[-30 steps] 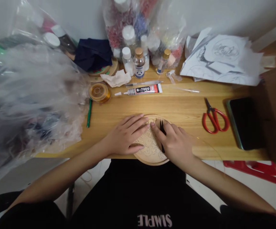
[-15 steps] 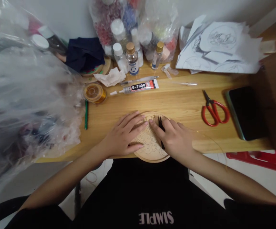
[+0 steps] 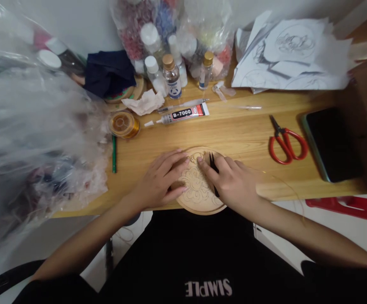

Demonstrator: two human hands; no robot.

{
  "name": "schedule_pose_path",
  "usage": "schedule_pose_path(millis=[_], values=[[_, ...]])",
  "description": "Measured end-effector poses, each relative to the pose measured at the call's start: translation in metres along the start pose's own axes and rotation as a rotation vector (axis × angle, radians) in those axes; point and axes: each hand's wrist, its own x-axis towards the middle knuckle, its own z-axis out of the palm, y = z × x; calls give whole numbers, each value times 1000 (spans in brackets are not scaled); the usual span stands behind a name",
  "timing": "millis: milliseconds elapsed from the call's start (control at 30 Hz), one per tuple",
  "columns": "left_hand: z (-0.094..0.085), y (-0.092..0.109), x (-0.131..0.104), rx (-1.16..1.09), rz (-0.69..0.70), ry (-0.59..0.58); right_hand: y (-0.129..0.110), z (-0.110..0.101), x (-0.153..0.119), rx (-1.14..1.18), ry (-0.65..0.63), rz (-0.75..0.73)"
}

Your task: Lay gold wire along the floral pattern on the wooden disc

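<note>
A round pale wooden board (image 3: 199,207) with a flower-like line pattern lies at the table's front edge. Thin gold-coloured wire (image 3: 192,158) forms curls near its far rim. My left hand (image 3: 158,179) rests at the board's left side, fingers stretched out and apart, fingertips over the rim. Black tweezers (image 3: 212,161) are tucked in my right hand (image 3: 235,181), points facing away from me. The right index fingertip presses on the board by the wire curls. A loose strand of wire (image 3: 285,182) trails to the right, across my forearm.
Behind the board lie a B-7000 glue tube (image 3: 185,113), a wire spool (image 3: 124,125) and small bottles (image 3: 172,80). Red-handled scissors (image 3: 287,145) and a phone (image 3: 333,143) are on the right. Plastic bags (image 3: 40,139) crowd the left; drawn sheets (image 3: 292,55) lie at the back.
My left hand has drawn back slightly to the left, showing more of the board's pattern. The right hand and tweezers stay nearly in place. The view has shifted a little.
</note>
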Motion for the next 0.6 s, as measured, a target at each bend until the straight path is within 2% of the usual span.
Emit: schedule_pose_path(millis=[200, 400, 600], values=[[-1, -5, 7, 69, 59, 8, 0, 1, -1, 23, 18, 0], [-2, -13, 21, 200, 194, -28, -1, 0, -1, 75, -16, 17], [-3, -20, 25, 166, 257, -82, 1, -3, 2, 91, -26, 31]])
